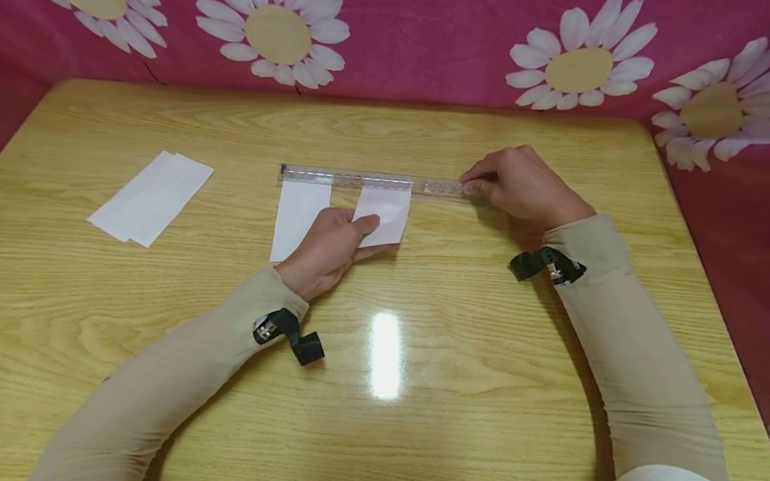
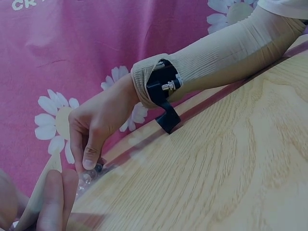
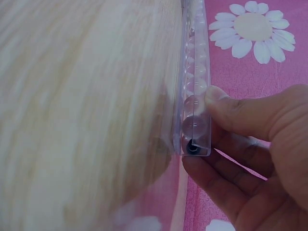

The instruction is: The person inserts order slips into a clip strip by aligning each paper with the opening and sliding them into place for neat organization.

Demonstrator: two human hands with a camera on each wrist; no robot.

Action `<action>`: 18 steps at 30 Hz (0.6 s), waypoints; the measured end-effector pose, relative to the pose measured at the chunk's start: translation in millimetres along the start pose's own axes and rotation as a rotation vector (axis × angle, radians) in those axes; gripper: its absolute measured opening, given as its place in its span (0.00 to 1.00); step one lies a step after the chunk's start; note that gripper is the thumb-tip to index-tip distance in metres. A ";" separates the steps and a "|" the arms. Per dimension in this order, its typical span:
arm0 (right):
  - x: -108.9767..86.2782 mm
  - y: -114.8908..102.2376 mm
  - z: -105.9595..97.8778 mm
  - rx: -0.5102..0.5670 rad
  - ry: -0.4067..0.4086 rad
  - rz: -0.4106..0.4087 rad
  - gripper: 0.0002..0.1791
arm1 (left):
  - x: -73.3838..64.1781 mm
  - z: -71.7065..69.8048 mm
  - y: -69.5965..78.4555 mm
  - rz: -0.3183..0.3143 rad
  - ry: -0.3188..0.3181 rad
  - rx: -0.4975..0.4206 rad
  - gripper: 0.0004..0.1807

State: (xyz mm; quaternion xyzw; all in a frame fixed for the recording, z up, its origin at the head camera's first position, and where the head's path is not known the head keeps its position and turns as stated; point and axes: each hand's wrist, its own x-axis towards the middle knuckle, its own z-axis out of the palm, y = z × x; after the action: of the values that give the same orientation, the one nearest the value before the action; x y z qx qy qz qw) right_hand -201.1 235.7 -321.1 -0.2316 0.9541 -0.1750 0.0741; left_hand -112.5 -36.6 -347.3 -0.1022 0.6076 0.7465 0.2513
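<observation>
A long clear plastic case [image 1: 442,187] lies across the far part of the table. Inside it, in the right wrist view, runs a row of clear balls [image 3: 196,126] with a dark one at the near end. My right hand [image 1: 530,185] pinches the case's right end between thumb and fingers. My left hand [image 1: 322,249] grips a white paper piece [image 1: 390,204], thumb on top and fingers beneath, its upper edge at the case. Another white paper piece [image 1: 298,208] reaches down from the case's left end, partly hidden by my left hand.
Two overlapping white paper pieces [image 1: 153,202] lie on the left of the wooden table [image 1: 455,394]. A pink cloth [image 1: 426,42] with daisies hangs behind the far edge. Black straps [image 1: 307,347] stick out from both sleeved wrists.
</observation>
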 end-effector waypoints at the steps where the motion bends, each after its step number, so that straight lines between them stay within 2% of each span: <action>1: 0.0 -0.1 0.2 0.001 -0.001 0.002 0.12 | -0.6 -0.3 0.5 -0.002 0.004 0.003 0.14; 10: -0.4 0.6 1.1 0.016 -0.002 0.011 0.12 | -1.3 -2.7 3.1 -0.011 0.020 0.047 0.19; 18: -1.1 -0.5 0.3 0.016 0.007 -0.001 0.11 | 1.6 -7.0 1.0 -0.013 0.013 0.037 0.23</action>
State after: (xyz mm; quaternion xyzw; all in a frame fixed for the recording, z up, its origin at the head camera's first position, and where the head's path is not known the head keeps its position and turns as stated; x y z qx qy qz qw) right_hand -199.9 235.7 -321.2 -0.2309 0.9528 -0.1834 0.0723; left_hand -115.4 -43.1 -348.9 -0.1062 0.6220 0.7330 0.2540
